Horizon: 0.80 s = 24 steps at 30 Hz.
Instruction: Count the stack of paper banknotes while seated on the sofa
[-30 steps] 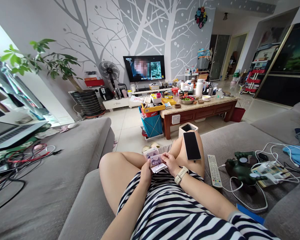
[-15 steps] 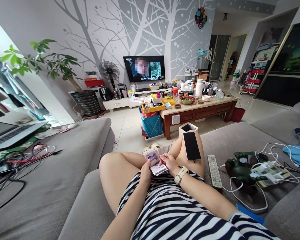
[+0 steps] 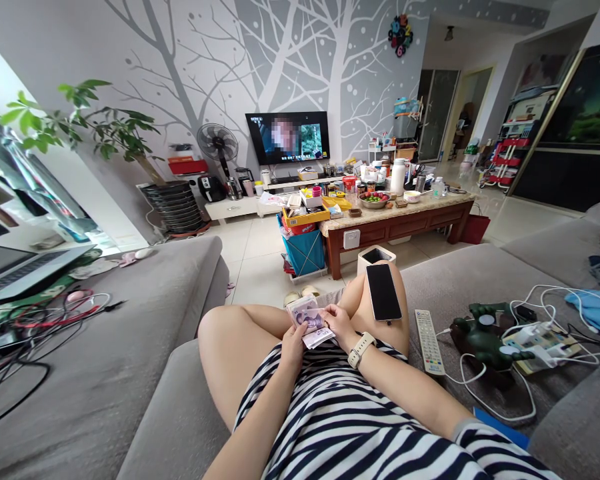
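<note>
Over my lap, a stack of purple-and-white banknotes (image 3: 303,311) is folded in my left hand (image 3: 293,343), whose thumb presses on its face. The lower part of the stack hangs down toward my striped clothing (image 3: 330,400). My right hand (image 3: 339,325), with a pale watch (image 3: 361,350) on its wrist, pinches the right edge of one banknote at the top of the stack. A dark-screened phone (image 3: 384,292) rests on my right thigh, just beyond the right hand.
A remote control (image 3: 430,342), a dark green figure (image 3: 485,337) and a power strip (image 3: 540,347) with white cables lie on the sofa at right. At left are a laptop (image 3: 20,270) and tangled cables. Ahead stand a cluttered coffee table (image 3: 395,230) and a white bin (image 3: 363,257).
My right fingers have moved slightly up and right, drawing a banknote's edge across the stack. The left hand stays almost in place, still holding the notes.
</note>
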Motion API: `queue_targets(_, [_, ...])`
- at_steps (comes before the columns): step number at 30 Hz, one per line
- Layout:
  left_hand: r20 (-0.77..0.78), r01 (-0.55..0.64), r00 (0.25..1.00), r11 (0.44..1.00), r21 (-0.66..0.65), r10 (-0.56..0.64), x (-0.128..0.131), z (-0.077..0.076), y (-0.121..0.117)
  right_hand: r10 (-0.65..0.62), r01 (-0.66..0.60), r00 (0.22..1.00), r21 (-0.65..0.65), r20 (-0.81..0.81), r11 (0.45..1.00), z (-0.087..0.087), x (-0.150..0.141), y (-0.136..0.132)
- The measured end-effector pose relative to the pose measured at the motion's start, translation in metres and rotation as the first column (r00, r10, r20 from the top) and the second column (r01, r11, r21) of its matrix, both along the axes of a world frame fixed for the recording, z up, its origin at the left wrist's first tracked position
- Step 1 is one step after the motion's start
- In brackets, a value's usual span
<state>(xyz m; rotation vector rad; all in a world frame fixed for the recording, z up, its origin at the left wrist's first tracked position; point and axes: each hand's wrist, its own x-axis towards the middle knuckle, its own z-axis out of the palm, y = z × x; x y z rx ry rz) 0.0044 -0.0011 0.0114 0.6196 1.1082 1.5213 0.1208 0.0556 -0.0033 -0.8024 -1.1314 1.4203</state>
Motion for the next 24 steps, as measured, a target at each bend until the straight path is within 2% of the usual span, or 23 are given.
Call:
queue_targets(9, [-0.023,-0.057,0.998,0.998,0.016,0.058,-0.003,-0.008,0.009,0.047,-0.047,0.999,0.007,-0.004,0.999,0.004,0.003,-0.005])
queue_targets(24, [-0.004,-0.056,0.998,0.998,0.027,0.056,-0.009,-0.021,0.015,0.086,-0.086,0.996,-0.002,-0.04,0.996,0.011,0.006,-0.012])
